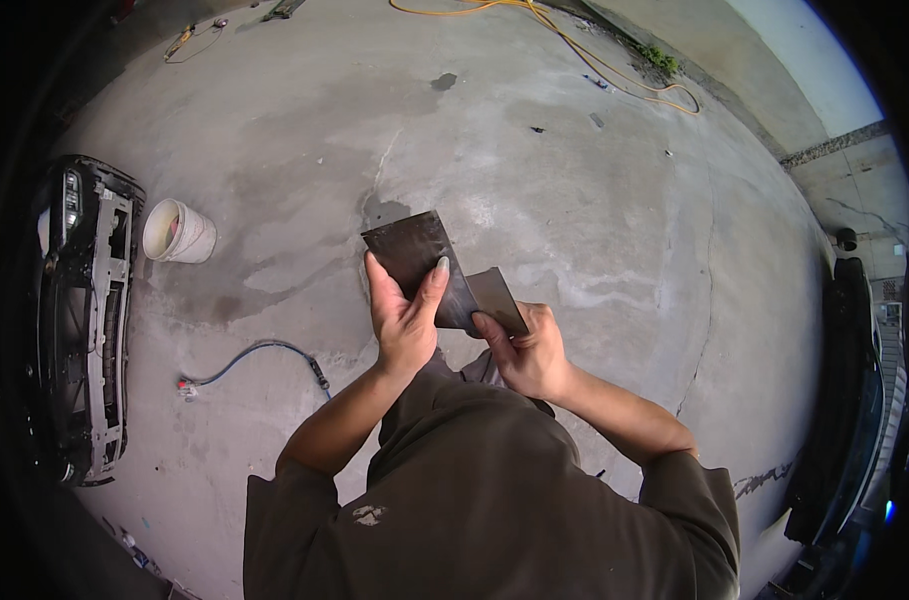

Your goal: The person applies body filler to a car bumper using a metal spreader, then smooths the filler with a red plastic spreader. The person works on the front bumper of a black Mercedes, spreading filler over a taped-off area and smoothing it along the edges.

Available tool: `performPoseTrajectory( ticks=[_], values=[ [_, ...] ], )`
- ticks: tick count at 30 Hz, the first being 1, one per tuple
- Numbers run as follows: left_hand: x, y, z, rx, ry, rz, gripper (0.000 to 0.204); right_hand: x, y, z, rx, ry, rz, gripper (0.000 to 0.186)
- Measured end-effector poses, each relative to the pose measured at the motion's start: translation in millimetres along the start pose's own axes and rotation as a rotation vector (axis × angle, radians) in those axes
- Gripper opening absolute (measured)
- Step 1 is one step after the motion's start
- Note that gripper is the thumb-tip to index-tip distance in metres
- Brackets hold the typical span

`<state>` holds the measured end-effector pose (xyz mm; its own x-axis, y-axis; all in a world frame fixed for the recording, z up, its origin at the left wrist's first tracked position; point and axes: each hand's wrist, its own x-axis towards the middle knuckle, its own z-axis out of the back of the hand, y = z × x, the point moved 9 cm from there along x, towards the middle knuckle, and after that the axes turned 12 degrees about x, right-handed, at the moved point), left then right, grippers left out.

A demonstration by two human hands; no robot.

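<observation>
In front of my body, my left hand (404, 330) grips a dark, thin rectangular sheet (404, 240), its thumb across the face and fingers wrapped at the left edge. My right hand (529, 355) holds a smaller, lighter brownish-grey piece (492, 290) beside it, with the thumb near the dark sheet's lower right corner. The two pieces overlap or meet there; whether they are joined I cannot tell.
A white bucket (184, 235) and a black car bumper (84, 320) stand at left. A blue hose (264, 345) lies on the concrete floor (234, 140), a yellow hose (564, 40) near the far wall. Dark panels (834, 390) line the right side.
</observation>
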<state>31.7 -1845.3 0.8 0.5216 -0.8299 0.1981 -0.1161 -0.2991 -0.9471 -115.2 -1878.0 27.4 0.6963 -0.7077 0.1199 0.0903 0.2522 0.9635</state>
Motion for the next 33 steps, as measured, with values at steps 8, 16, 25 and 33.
performPoseTrajectory(
  ticks=[8, 16, 25, 33],
  values=[
    [110.0, 9.7, 62.8, 0.073, -0.059, 0.065, 0.028, 147.8, -27.6, 3.3, 0.021, 0.459, -0.075, 0.018],
    [110.9, 10.1, 138.5, 0.137, -0.556, 0.031, 0.033, 328.0, -55.8, -66.4, 0.873, 0.527, -0.331, 0.033],
    [-12.0, -42.9, 182.7, 0.111, -1.39, -0.13, 0.029, 241.5, -32.6, -260.7, 0.485, 1.309, 0.05, 0.036],
    [-133.1, -68.6, 212.8, 0.149, -1.586, -0.282, 0.033, 133.8, 32.2, -381.5, 0.626, 1.589, 0.104, 0.049]
  ],
)
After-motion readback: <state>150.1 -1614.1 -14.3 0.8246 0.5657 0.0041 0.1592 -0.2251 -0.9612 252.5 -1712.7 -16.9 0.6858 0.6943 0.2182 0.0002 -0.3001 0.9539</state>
